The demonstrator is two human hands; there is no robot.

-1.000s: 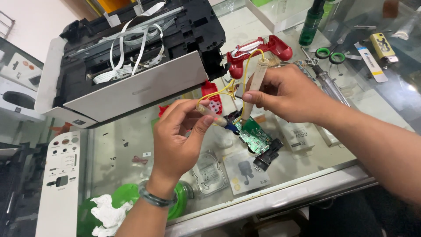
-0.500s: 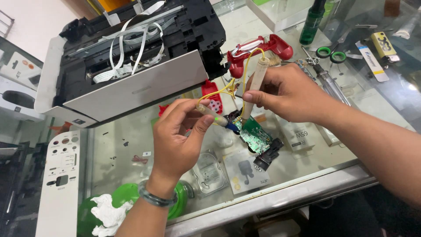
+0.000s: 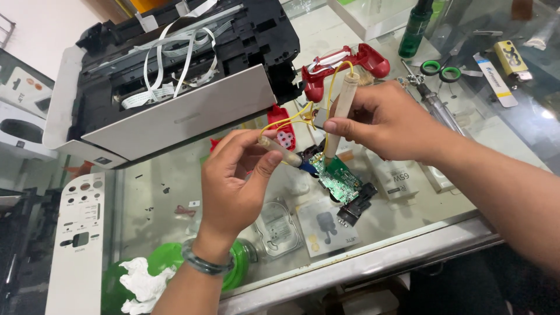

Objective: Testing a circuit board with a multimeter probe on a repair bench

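My left hand [image 3: 238, 175] pinches a pale probe [image 3: 279, 150] with a blue tip, angled down to the right. In my right hand [image 3: 388, 119] a second pale probe [image 3: 341, 111] stands nearly upright. Both tips touch a small green circuit board [image 3: 338, 182] with a black connector [image 3: 356, 204], lying on the glass counter [image 3: 157, 192]. Yellow wires [image 3: 303, 119] run from both probes up behind the hands. A dark bracelet circles my left wrist.
An opened black-and-white printer [image 3: 169, 81] with white ribbon cables fills the back left. A red game controller shell [image 3: 344, 67], a green bottle [image 3: 417, 26], green-handled scissors [image 3: 440, 70] and a screwdriver [image 3: 434, 105] lie behind. A white button panel [image 3: 79, 245] and green tape roll [image 3: 169, 262] sit at front left.
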